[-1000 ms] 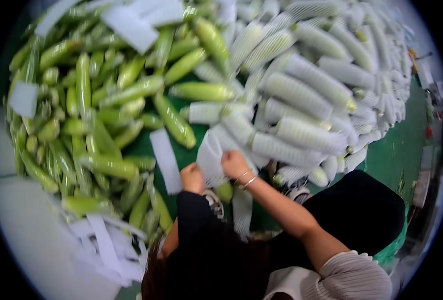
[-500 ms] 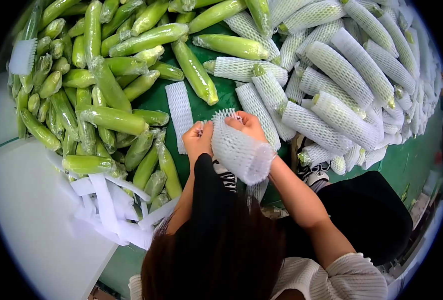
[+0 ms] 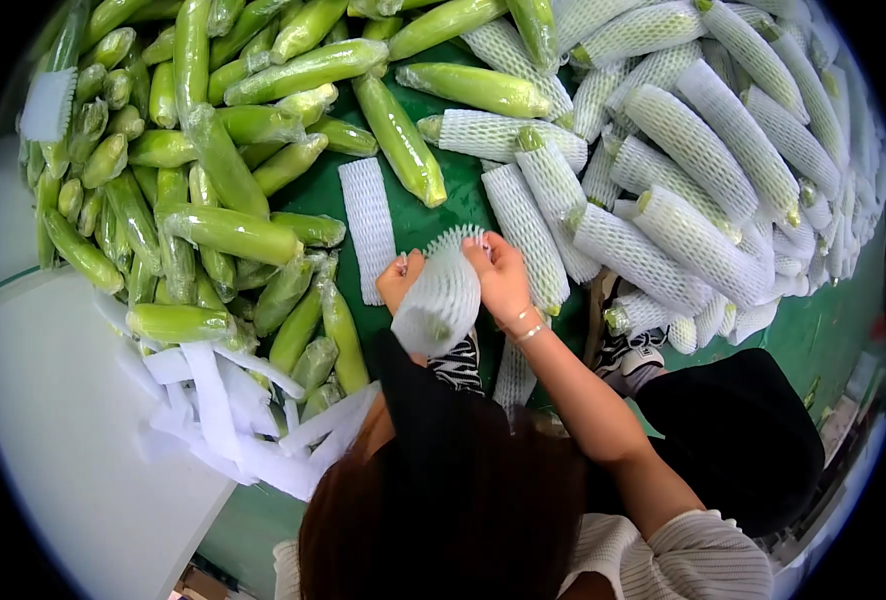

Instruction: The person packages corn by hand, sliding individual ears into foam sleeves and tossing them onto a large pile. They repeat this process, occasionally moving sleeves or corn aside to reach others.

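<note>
Both my hands grip the toothed far edge of a white foam net sleeve (image 3: 437, 305). My left hand (image 3: 400, 279) pinches the left side of that edge, its fingers partly behind the sleeve. On the right side, my right hand (image 3: 503, 282) is closed on the edge with thumb and fingertips. The sleeve's near end points toward me, and a faint green shows through the mesh there. Just left of my hands a flat foam net sleeve (image 3: 367, 230) lies on the green surface. A film-wrapped corn ear (image 3: 399, 140) lies beyond them.
Film-wrapped green corn ears (image 3: 233, 233) are heaped at the left. Sleeved ears (image 3: 698, 240) pile up at the right, the nearest ones close to my right hand. White foam strips (image 3: 213, 400) lie on the pale board (image 3: 73, 420) at lower left.
The sleeve has swung its near end from the right to the left and now points toward me. Both hands have shifted slightly but keep their grip on its edge.
</note>
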{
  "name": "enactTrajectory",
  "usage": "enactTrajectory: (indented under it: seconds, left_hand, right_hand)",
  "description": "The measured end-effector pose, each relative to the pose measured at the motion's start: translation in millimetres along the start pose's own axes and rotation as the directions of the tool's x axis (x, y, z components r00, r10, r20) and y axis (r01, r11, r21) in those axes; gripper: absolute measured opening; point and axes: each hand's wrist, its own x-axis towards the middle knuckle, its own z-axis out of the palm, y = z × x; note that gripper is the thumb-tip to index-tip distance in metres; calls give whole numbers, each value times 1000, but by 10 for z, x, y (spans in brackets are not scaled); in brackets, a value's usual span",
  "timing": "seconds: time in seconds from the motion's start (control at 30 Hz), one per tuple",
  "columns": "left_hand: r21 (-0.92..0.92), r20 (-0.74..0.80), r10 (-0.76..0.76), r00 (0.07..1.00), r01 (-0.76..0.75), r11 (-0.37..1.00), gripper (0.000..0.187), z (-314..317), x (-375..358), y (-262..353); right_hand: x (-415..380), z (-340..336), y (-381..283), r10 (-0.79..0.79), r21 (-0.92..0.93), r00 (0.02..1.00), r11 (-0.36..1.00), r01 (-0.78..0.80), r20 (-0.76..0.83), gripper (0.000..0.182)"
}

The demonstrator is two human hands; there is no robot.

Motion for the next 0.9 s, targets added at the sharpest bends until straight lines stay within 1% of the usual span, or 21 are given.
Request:
enactTrajectory:
  seconds: [0.03, 0.13, 0.2, 0.27, 0.3, 0.33, 0.37, 0.4, 0.47, 0.5, 0.53, 0.6, 0.63, 0.67, 0.7, 0.73, 0.77, 0.8, 0.83, 0.87, 0.9]
  left_hand:
    - [6, -6, -8, 1000, 8, 1000, 30, -48, -11, -19]
    - [458, 58, 212, 976, -215, 863, 31, -78, 138, 62]
    - [540, 15, 271, 963, -236, 808, 32, -69, 137, 108]
    - [630, 53, 423, 905, -359, 689, 30, -87, 313, -47]
    - [494, 47, 354, 934, -330, 804, 28, -38, 321, -66]
    - [297, 93, 212, 973, -230, 927, 26, -35, 347, -108]
    - [14, 131, 17, 991, -19, 1000, 21, 20, 320, -178]
    - [-251, 175, -117, 977, 160, 955, 18, 299, 21, 193]
    - [-308, 268, -130, 955, 212, 927, 19, 631, -184, 591]
    - [-249, 326, -111, 939, 199, 948, 19, 798, -238, 690]
    - [-191, 372, -93, 924, 175, 966, 20, 937, -294, 757]
    - [-247, 526, -15, 850, 169, 954, 25, 1261, -465, 1062]
    - [-200, 560, 54, 827, 72, 977, 26, 1279, -475, 1198]
    - [-158, 583, 115, 804, -26, 987, 27, 1250, -441, 1268]
    - [-142, 516, 177, 838, -120, 983, 26, 1159, -305, 1196]
    - [-102, 438, 236, 867, -213, 972, 25, 993, -105, 1076]
    - [47, 328, 330, 885, -364, 930, 24, 774, 65, 1003]
    - [173, 236, 454, 859, -497, 851, 25, 536, 252, 873]
    - [328, 168, 532, 830, -556, 763, 27, 352, 255, 936]
    - [486, 129, 608, 783, -584, 650, 29, 173, 259, 1021]
    - [584, 124, 598, 792, -546, 601, 34, 31, 300, 1012]
  right_hand:
    - [78, 26, 74, -10, 24, 998, 1000, 11, -60, 19]
    - [270, 5, 413, -62, -37, 992, 998, 58, -114, 23]
    - [237, -9, 586, -328, -572, 935, 796, 198, -133, 21]
    - [76, 120, 484, -125, -563, 985, 826, 39, -115, 23]
    - [33, 184, 545, -75, -167, 995, 984, 63, -68, 29]
    - [-18, 231, 495, -58, 251, 998, 966, 55, 3, 37]
    - [-71, 229, 423, 59, 297, 998, 953, -50, -21, 43]
    - [-148, 215, 155, 166, 348, 986, 927, -143, -36, 51]
    - [-187, 16, -226, -198, -39, 979, 980, 197, -48, 60]
    - [-168, -110, -466, -145, -3, 987, 989, 145, -75, 69]
    - [-172, -245, -813, -65, 102, 988, 992, 80, -138, 66]
    - [-50, -616, -1366, -143, 263, 964, 944, 200, -223, 56]
    - [54, -870, -1660, -203, 184, 919, 943, 276, -338, 41]
    - [93, -1215, -2068, -161, 200, 934, 952, 233, -320, 34]
    - [244, -1769, -2322, -577, -558, 766, 749, 358, -282, 31]
    - [419, -2335, -2590, -810, -965, 582, 91, 245, 71, 28]
    - [488, -2810, -3118, -829, -940, 443, -305, 155, 342, 42]
    - [545, -3214, -3609, -805, -983, 568, -176, 46, 171, 33]
    - [875, -3954, -4015, -844, -865, 535, 287, 411, -26, 25]
    - [885, -4270, -4473, -678, -154, 685, 732, 664, -267, 25]
    - [833, -3961, -4650, -686, -121, 485, 635, 763, -543, 29]
